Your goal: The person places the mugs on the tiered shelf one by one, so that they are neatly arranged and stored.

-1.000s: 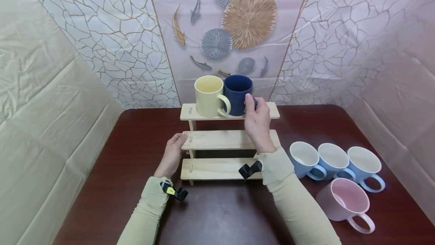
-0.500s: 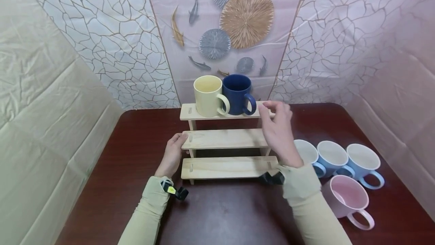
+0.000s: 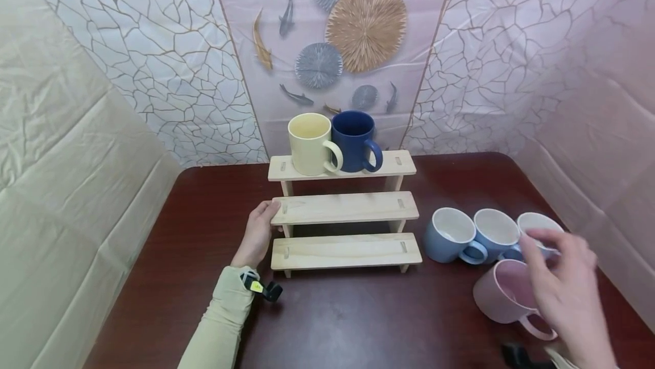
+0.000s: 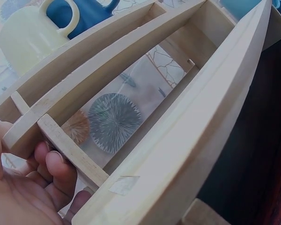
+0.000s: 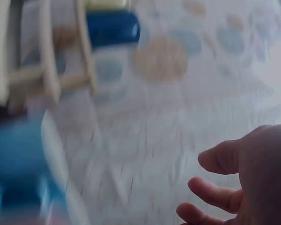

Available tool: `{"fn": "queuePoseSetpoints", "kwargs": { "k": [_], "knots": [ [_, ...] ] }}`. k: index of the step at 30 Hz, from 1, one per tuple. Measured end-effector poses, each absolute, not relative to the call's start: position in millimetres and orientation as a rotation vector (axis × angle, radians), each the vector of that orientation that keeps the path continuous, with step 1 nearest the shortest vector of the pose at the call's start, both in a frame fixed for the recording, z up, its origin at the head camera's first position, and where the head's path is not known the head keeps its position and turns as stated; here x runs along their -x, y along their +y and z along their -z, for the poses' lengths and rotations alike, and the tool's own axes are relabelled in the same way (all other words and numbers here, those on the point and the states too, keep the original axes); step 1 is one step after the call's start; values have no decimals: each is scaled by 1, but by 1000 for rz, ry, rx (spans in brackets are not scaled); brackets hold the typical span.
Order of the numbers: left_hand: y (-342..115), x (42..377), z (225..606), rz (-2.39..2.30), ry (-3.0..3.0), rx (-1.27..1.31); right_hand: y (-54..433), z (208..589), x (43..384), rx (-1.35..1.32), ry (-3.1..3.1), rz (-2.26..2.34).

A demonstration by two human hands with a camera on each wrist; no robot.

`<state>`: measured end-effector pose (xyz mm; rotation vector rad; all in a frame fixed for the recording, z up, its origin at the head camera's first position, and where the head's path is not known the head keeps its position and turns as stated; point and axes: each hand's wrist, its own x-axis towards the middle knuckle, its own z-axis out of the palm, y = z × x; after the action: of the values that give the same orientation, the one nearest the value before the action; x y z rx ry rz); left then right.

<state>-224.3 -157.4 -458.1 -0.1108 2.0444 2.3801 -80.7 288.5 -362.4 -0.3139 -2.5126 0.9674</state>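
Note:
A three-tier wooden display rack [image 3: 345, 208] stands on the table. My left hand [image 3: 256, 235] grips the left end of its middle board; the left wrist view shows the fingers [image 4: 60, 173] curled under that board. On the top tier sit a pale yellow mug [image 3: 308, 147] and a navy mug [image 3: 350, 144] side by side, handles toward the right front. My right hand [image 3: 568, 281] holds nothing and hovers over the pink mug [image 3: 493, 299], hiding part of its rim and handle. In the right wrist view its fingers [image 5: 215, 193] are spread and relaxed.
Behind the pink mug, three light blue mugs with white insides, the left one [image 3: 444, 243], the middle one [image 3: 490, 244] and the right one [image 3: 534, 222], stand in a row right of the rack. Fabric walls [image 3: 588, 147] enclose the dark red table [image 3: 338, 323].
My right hand has let go of the navy mug's handle and moved right and toward me, over the pink mug. The left hand has kept its hold on the rack.

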Motion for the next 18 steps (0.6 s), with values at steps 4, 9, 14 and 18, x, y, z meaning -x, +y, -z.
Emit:
{"fn": "queuePoseSetpoints", "kwargs": {
  "k": [4, 9, 14, 18],
  "knots": [
    [-158, 226, 458, -2370, 2038, 106, 326, 395, 53, 574, -2552, -906],
    [-163, 225, 456, -2341, 2074, 124, 342, 434, 35, 995, -2491, -1040],
    [-165, 223, 455, -2332, 2081, 134, 344, 452, 32, 1099, -2592, -1129],
    [-163, 222, 456, -2333, 2067, 133, 346, 455, 32, 1084, -2767, -1122]
  ]
}}
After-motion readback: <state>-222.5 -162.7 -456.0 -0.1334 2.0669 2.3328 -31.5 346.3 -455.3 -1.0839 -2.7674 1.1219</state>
